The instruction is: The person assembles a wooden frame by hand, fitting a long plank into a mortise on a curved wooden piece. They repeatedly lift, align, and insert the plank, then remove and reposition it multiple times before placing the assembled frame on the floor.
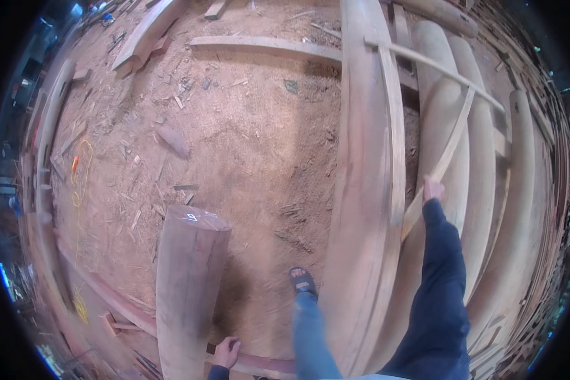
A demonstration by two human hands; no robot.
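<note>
My right hand (433, 189) is wrapped round the diagonal brace of a large wooden carpenter's square (453, 139), made of pale sticks joined in a triangle. Its long leg lies along the right edge of a broad timber beam (363, 158); its cross stick reaches right over rounded logs (438, 95). At the lower edge hangs my left hand (227, 351), fingers curled, with nothing visible in them. Close by on its left is a thick log (189, 285) with pale marks on its cut end.
A sandaled foot (303, 280) stands on the dirt floor (253, 145) between log and beam. Wood chips and offcuts litter the ground. Another timber (266, 46) lies crosswise at the far side. A yellow cord (77, 196) trails at left; stacked timber lines the right.
</note>
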